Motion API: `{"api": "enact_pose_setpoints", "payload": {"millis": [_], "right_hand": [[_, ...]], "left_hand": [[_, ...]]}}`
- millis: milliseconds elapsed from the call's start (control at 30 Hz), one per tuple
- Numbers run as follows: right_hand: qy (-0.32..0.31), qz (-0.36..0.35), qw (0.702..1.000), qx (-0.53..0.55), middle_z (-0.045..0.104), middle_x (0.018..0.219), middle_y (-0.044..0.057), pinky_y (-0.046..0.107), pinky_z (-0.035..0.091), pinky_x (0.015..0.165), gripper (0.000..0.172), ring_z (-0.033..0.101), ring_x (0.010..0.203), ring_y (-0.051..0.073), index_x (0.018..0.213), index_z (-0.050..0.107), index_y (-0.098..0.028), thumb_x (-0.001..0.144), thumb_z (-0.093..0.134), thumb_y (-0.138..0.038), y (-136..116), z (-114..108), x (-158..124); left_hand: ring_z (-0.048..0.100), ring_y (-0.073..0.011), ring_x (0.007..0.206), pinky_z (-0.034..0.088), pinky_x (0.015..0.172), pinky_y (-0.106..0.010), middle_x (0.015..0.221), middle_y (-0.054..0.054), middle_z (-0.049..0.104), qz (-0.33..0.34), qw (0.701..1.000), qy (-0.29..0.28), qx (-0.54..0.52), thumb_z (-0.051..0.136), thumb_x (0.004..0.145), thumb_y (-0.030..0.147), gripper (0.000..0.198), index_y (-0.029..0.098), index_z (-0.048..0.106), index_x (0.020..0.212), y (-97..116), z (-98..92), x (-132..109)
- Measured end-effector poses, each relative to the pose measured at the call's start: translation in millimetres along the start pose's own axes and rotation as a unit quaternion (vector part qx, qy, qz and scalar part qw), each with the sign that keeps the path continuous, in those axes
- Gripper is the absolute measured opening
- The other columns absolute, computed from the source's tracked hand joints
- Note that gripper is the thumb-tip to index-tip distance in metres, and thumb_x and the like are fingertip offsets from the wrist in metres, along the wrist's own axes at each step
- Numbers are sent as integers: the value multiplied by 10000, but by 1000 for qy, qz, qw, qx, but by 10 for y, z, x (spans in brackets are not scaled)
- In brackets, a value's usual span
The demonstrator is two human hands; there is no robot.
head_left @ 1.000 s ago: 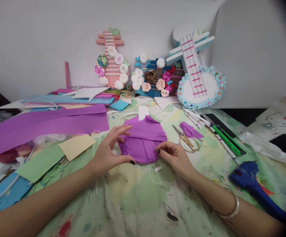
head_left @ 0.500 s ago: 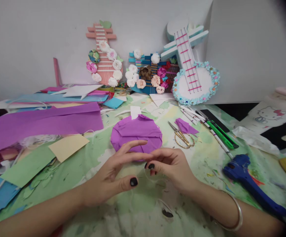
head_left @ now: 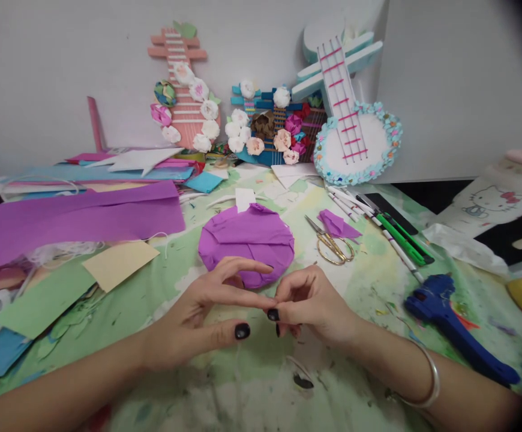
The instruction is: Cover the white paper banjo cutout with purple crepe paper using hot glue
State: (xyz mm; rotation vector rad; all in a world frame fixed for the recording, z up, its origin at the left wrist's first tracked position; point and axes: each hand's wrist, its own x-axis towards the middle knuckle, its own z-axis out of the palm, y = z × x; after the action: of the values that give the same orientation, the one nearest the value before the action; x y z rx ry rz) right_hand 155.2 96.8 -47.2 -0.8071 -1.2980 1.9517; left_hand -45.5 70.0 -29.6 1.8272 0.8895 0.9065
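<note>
My left hand [head_left: 198, 312] is open, its fingers stretched to the right and the thumb held apart. My right hand [head_left: 310, 306] is closed in a pinch at the tip of my left index finger; anything tiny between them cannot be made out. Just beyond both hands lies a flat, rounded form wrapped in purple paper [head_left: 247, 240], with a white tab [head_left: 245, 199] sticking out at its far side. The left fingers overlap its near edge in view. To its right are gold-handled scissors [head_left: 333, 246] beside a folded purple paper scrap [head_left: 336, 224].
At right lie a blue glue gun [head_left: 450, 324], a green utility knife [head_left: 402, 239] and white sticks [head_left: 344, 207]. Purple paper [head_left: 85, 219] and coloured sheets cover the left side. Decorated instrument models, one pink [head_left: 186, 111] and one pale blue [head_left: 355, 132], lean on the wall.
The right thumb and fingers have closed more tightly round the left index fingertip. My left hand has barely moved, and the view has shifted slightly.
</note>
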Motion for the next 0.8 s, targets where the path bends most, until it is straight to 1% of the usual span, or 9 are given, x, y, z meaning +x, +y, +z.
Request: {"api": "enact_pose_setpoints", "payload": {"millis": [167,267,367,467,533,600,633,700,800], "right_hand": [[18,-5,1000,-17,586,411,-22,168,273,317,51,408,311,50,546,666,-162,590,677,-139,6,-48,9],[49,-28,998,-10,540,402,-34,183,234,337,69,377,338,53,525,627,-166,589,648,-153,-8,-84,30],[80,-68,995,-2,470,446,-54,200,237,398,83,345,410,55,561,568,-171,625,619,-180,-23,-94,57],[60,-97,993,-12,354,479,-70,221,207,426,205,272,439,61,585,457,-188,753,555,-251,-5,-84,66],[49,-122,989,-64,301,489,-64,235,193,430,342,243,446,66,550,371,-196,846,493,-317,16,-85,52],[67,-153,976,-139,280,488,-57,242,210,436,434,243,454,70,513,323,-198,887,463,-370,19,-102,25],[82,-171,967,-173,297,490,-52,241,230,442,438,263,460,73,509,338,-196,882,480,-377,10,-117,9],[88,-211,946,-229,400,528,-33,242,299,474,336,352,495,86,552,440,-190,839,546,-329,-26,-155,-20],[29,-278,900,-334,561,672,16,270,398,576,59,490,611,129,751,590,-186,783,560,-226,-80,-210,-36]], "left_hand": [[503,-295,1163,437,949,-435,1231,-66,589,24,999,-1,26,599,817,424,233,348,735,991,-37,-92,11],[544,-280,1113,458,926,-423,1150,-76,638,17,998,37,39,648,796,328,175,328,748,940,-85,-154,30],[608,-245,997,497,860,-381,1035,-76,680,9,997,70,7,688,769,260,146,298,753,893,-121,-159,58],[648,-207,837,522,765,-333,873,-62,711,5,997,73,-27,723,734,232,95,264,756,817,-125,-127,83],[652,-192,718,529,678,-309,743,-49,713,-12,996,83,-38,741,708,230,31,245,749,733,-117,-107,91],[650,-187,643,529,611,-296,665,-43,707,-36,994,100,-35,750,686,236,24,238,739,665,-111,-97,92],[653,-189,632,532,595,-294,653,-44,708,-47,992,109,-30,752,677,238,36,235,735,645,-111,-96,91],[663,-193,633,542,594,-292,641,-46,709,-56,990,124,-31,759,657,235,47,225,727,625,-117,-102,90],[672,-185,637,558,604,-285,630,-40,706,-58,986,144,-53,777,626,218,122,200,671,569,-133,-131,104]]}}
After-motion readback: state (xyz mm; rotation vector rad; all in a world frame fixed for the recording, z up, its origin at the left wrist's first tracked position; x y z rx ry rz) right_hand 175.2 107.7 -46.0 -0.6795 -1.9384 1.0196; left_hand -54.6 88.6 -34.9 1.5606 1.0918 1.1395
